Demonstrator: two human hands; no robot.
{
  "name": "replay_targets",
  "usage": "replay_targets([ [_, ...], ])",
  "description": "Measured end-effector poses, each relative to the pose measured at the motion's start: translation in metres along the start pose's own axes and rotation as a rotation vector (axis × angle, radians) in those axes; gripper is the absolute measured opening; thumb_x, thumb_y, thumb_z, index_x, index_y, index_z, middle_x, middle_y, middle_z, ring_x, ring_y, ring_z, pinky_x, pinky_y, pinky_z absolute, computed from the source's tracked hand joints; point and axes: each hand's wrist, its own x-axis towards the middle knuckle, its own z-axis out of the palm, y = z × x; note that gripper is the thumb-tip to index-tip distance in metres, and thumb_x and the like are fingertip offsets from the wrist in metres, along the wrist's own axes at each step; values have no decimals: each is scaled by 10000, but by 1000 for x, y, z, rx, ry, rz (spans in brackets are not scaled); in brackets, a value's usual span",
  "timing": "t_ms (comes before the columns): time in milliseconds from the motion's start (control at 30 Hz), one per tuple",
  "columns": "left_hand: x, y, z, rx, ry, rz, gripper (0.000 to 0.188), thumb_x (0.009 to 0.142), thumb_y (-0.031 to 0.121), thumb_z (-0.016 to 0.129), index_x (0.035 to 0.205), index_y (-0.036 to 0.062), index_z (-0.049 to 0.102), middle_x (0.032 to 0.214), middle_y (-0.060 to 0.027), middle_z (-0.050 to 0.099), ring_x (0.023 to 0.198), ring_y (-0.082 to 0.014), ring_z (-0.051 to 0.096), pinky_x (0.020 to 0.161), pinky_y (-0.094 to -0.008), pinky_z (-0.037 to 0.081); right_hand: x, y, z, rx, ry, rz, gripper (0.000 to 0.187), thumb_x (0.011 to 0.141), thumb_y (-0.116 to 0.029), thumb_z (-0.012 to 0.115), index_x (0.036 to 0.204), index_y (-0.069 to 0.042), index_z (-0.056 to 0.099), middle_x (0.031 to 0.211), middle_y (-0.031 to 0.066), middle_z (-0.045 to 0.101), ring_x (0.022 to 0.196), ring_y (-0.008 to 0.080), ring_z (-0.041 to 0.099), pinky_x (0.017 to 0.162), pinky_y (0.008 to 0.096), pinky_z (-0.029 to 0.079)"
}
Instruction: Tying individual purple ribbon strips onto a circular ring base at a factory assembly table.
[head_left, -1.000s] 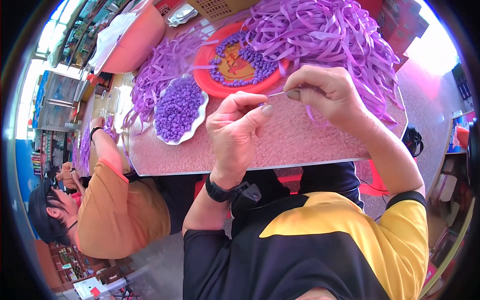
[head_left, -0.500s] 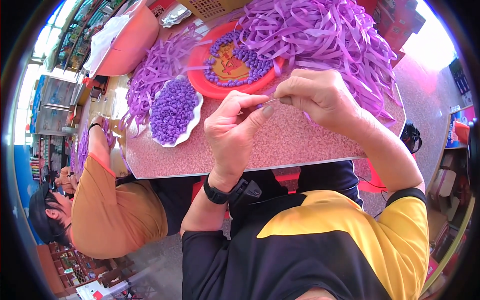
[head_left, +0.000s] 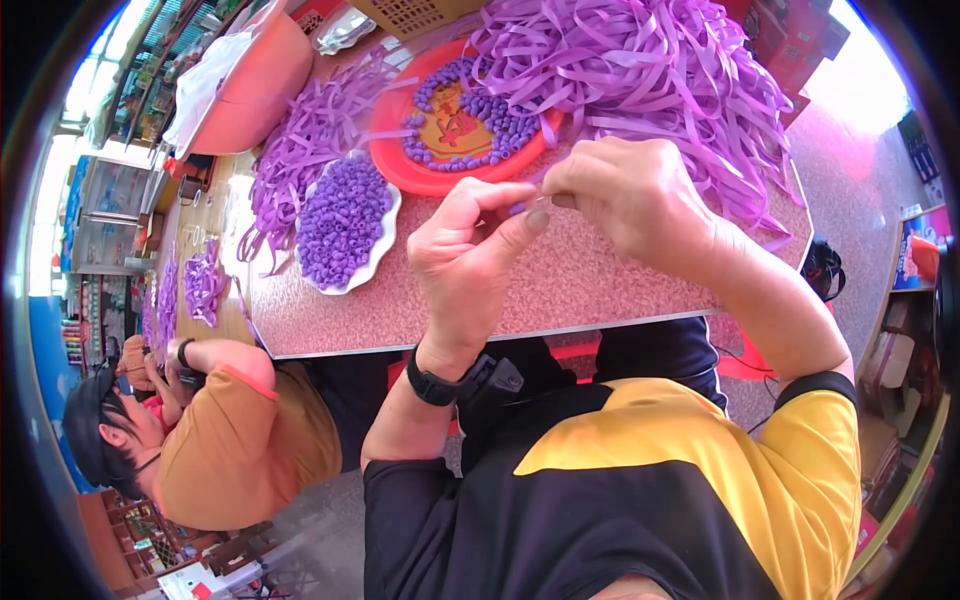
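Note:
Over the table's near half, my left hand is pinched with thumb and forefinger around a small purple bead. Close by its fingertips, my right hand is also closed in a pinch. Between the two hands runs a thin pale strand, too fine to tell if it is wire or needle. Left of my hands stands a white scalloped dish heaped with purple beads. Behind them is a red round tray with more beads around its printed centre. A big pile of purple ribbons lies behind my right hand.
More purple ribbons lie between the dish and a pink basin at the far left. A tan basket stands at the back. On my left a co-worker in a brown shirt sits at a wooden table with ribbon bundles.
My fingertips have drawn closer together, so less of the thin strand shows. The co-worker's arm has pulled back from the ribbon bundle toward their body.

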Motion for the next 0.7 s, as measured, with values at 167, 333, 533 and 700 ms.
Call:
replay_targets([
  [167,-3,2,-1,-225,65,-107,267,838,-21,771,1087,-12,674,905,-16,661,711,-48,558,601,-178,431,0,5,2,182,11,175,179,836,23,671,999,-52,669,790,125,652,732,295,676,616,359,506],
  [333,-3,-4,-3,-373,64,-207,237,865,14,756,1079,-23,661,843,-16,667,644,-46,553,547,-190,421,5,-5,-1,360,-98,315,242,864,-21,697,1098,-66,657,655,68,530,603,159,552,581,296,429],
  [533,-4,-1,-11,138,7,-201,155,859,17,754,998,-7,689,836,-6,664,646,-57,557,575,-220,461,6,-1,-5,766,-32,373,171,921,-122,714,1083,-68,712,704,-50,552,617,46,478,580,226,386],
  [700,7,-15,-24,700,-66,155,182,797,32,754,958,-17,685,809,-99,665,657,-196,633,621,-318,516,8,13,-11,770,92,463,117,939,-131,693,997,-31,711,747,-43,586,605,21,484,550,180,428],
])
